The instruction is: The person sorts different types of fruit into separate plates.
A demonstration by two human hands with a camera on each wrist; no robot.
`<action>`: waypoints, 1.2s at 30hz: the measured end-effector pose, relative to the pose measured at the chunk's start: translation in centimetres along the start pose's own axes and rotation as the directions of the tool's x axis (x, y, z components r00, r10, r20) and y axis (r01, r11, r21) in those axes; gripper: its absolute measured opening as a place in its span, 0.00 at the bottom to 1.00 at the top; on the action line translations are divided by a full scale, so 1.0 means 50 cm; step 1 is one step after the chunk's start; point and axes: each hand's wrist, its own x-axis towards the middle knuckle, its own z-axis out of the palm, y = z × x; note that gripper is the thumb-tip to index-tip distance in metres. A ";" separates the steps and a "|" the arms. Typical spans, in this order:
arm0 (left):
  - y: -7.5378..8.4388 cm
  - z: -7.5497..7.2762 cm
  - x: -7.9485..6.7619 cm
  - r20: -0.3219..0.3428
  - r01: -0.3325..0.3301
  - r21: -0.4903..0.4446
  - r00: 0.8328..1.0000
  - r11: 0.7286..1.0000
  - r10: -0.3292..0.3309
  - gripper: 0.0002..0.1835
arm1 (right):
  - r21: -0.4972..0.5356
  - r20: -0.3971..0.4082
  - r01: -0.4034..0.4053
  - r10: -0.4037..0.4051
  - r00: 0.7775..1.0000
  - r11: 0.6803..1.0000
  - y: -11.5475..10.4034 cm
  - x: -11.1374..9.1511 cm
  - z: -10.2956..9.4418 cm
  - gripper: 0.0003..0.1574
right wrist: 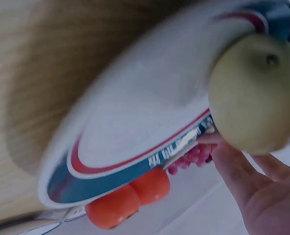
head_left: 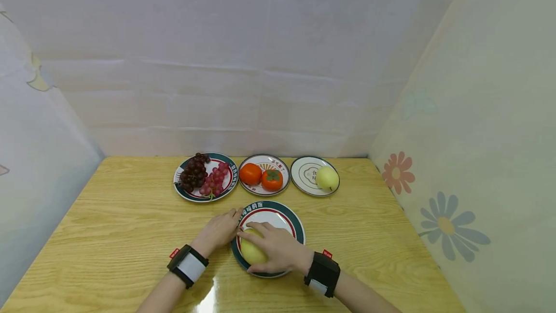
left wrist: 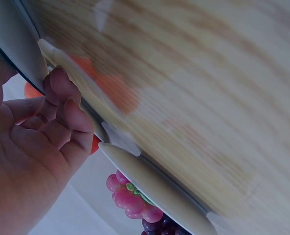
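A white plate with a dark green rim and a red ring lies on the table before me. At its left edge my left hand pinches the rim; the left wrist view shows that hand's fingers curled by the plate's edge. Over the plate my right hand grips a round yellow-green pear from above, thumb on the near side. In the right wrist view the pear sits at the plate's far side, and part of the holding hand shows below it.
Along the back stand a plate with dark grapes and pink grapes, a smaller plate with two persimmons, and another plate bearing a pear. Cloth walls enclose the wooden table.
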 end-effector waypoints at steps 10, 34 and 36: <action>-0.004 0.000 0.001 -0.028 -0.007 0.003 1.000 1.000 0.007 0.29 | -0.093 -0.058 0.031 -0.036 0.998 0.995 0.000 0.004 0.009 0.44; -0.002 0.003 0.006 0.062 0.049 -0.029 0.997 0.998 -0.047 0.30 | -0.034 -0.237 -0.571 0.548 0.802 0.821 0.363 0.023 -0.015 0.41; -0.002 0.003 0.007 0.058 0.050 -0.034 0.997 0.998 -0.048 0.30 | -0.039 -0.236 -0.581 0.557 0.796 0.813 0.368 0.024 -0.009 0.40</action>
